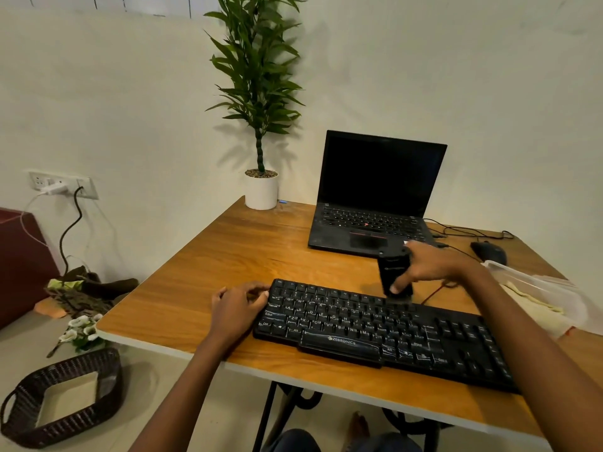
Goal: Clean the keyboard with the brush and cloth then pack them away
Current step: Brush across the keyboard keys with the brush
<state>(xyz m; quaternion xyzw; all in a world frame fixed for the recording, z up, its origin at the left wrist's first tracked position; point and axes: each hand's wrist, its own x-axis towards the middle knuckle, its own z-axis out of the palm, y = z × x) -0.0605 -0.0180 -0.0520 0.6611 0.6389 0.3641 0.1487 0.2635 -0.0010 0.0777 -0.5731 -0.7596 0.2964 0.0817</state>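
The right hand (434,265) grips the brush (393,275) upright, bristles down on the far rows of the keyboard (375,331), the laptop (375,197) just beyond its knuckles. The left hand (236,305) curls round the keyboard's left end, bare table (212,265) open to its left; the cloth (535,305) lies right of the right wrist

The keyboard (375,334) lies on the tabletop (228,256) before you. Behind it: laptop (378,190) at 12 o'clock, potted plant (261,190) at 11, mouse (489,252) at 2. Basket (107,370) on the floor (146,386) at 8.
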